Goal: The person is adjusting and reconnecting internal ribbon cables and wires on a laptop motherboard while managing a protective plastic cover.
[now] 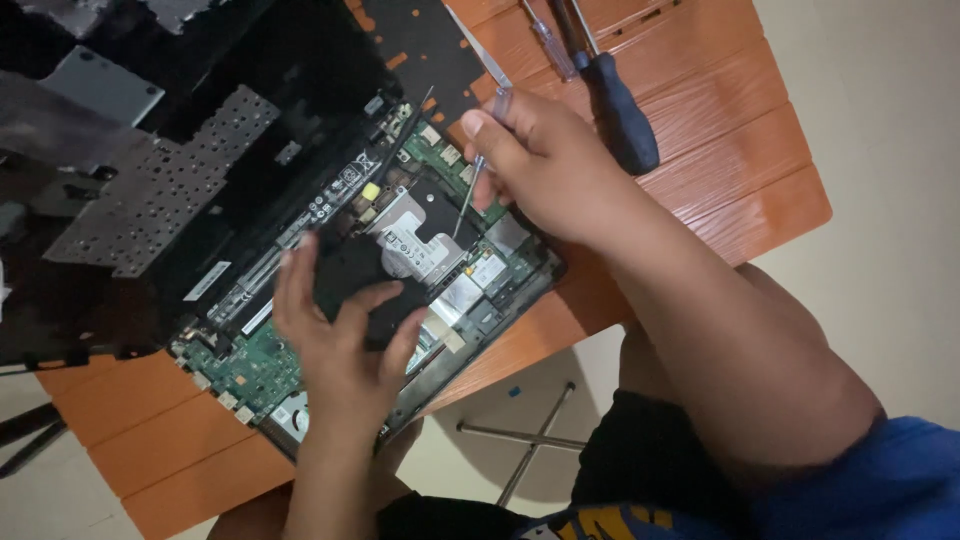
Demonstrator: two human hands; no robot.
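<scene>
An opened laptop base lies on an orange slatted table, its green circuit board exposed. My left hand rests on a black fan-like part in the middle of the board, fingers spread around it. My right hand grips a thin screwdriver, its tip down on the silver heat plate beside the black part.
Two more screwdrivers, a dark-handled one and a clear-handled one, lie at the table's far side next to metal tweezers. A perforated metal plate sits on the left. Table legs show below the near edge.
</scene>
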